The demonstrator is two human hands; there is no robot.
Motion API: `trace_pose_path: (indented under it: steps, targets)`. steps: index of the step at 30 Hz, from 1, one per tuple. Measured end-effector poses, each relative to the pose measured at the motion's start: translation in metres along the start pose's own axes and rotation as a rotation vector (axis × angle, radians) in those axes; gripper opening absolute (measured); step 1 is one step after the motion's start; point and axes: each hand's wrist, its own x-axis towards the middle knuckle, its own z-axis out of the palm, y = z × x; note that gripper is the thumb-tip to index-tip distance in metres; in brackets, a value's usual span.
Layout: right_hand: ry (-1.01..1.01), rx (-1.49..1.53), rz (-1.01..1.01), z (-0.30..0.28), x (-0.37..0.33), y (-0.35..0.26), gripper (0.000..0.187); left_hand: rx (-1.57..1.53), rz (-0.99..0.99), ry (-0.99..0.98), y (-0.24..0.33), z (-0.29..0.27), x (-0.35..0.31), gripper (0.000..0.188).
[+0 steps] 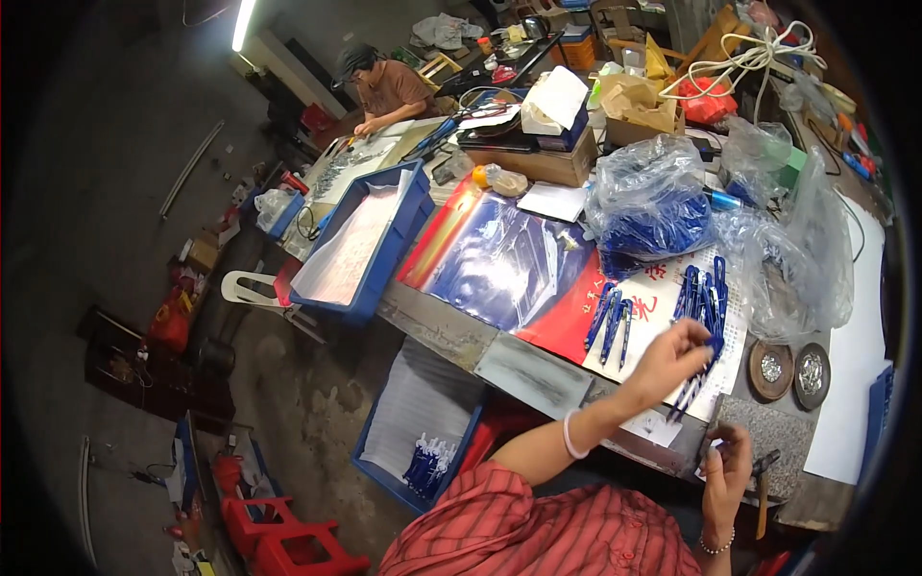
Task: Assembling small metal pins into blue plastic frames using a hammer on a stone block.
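Note:
A bundle of narrow dark-blue straps with white marks (pixel 689 300) lies on the printed sheet in front of me. My left hand (pixel 677 363), with a pale bangle on its wrist, reaches over the bundle's near end. Its fingers pinch one blue strap (pixel 714 348). Left of it lies a smaller group of similar straps (pixel 609 326). At the table's front edge, beside a grey stone slab (pixel 764 437), is my right hand (pixel 727 475), wearing a beaded bracelet. Its fingers are curled together; what they hold is too small to make out. A hammer with a wooden handle (pixel 762 504) rests against the slab.
Two round dishes of small silvery pieces (pixel 771 370) (pixel 812 376) sit beyond the slab. Clear bags of blue material (pixel 653 216) stand behind the straps. A blue tray (pixel 357 312) is left; another blue bin (pixel 360 459) sits below. A person (pixel 394 91) works farther back.

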Motion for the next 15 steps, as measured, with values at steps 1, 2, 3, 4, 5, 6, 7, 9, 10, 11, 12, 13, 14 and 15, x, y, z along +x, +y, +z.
trace_pose_path:
  steps: [1,2,3,4,5,6,7,9,10,11,12,13,14,15]
  targets:
    - [-0.031,0.039,0.026,0.002,0.002,0.004,0.036,-0.079,-0.035,-0.037,0.001,0.01,-0.01,0.025]
    - [-0.061,0.085,0.05,0.003,0.003,0.007,0.037,-0.111,-0.027,-0.035,0.0,0.02,-0.02,0.025]
    - [-0.083,0.141,0.058,0.004,0.004,0.01,0.038,-0.119,-0.064,-0.024,-0.001,0.028,-0.027,0.025]
    - [-0.112,0.165,0.088,0.006,0.004,0.012,0.042,-0.148,-0.036,-0.051,-0.002,0.033,-0.036,0.026]
    - [-0.172,0.178,0.069,0.007,0.003,0.014,0.041,-0.151,-0.038,-0.072,-0.003,0.038,-0.044,0.027]
    - [-0.19,0.145,0.081,0.008,0.002,0.015,0.038,-0.146,-0.06,-0.077,-0.005,0.042,-0.049,0.028]
    - [-0.23,0.13,0.091,0.008,0.0,0.016,0.035,-0.154,-0.08,-0.089,-0.006,0.045,-0.054,0.028]
    - [-0.249,0.118,0.141,0.007,-0.002,0.016,0.033,-0.169,-0.092,-0.079,-0.01,0.053,-0.062,0.031]
    - [-0.253,0.128,0.161,0.007,-0.003,0.016,0.031,-0.15,-0.056,-0.071,-0.012,0.057,-0.066,0.032]
    - [-0.244,0.133,0.15,0.006,-0.003,0.015,0.032,-0.122,-0.019,-0.057,-0.013,0.061,-0.07,0.033]
    - [-0.221,0.154,0.136,0.006,-0.004,0.015,0.033,-0.094,0.021,-0.058,-0.015,0.062,-0.072,0.035]
    - [-0.199,0.176,0.122,0.007,-0.004,0.014,0.033,-0.015,0.023,-0.049,-0.016,0.062,-0.074,0.036]
    - [-0.2,0.19,0.121,0.007,-0.004,0.014,0.037,0.064,0.028,-0.055,-0.017,0.06,-0.076,0.037]
    - [-0.187,0.184,0.12,0.008,-0.004,0.013,0.036,0.151,0.018,-0.055,-0.017,0.058,-0.077,0.038]
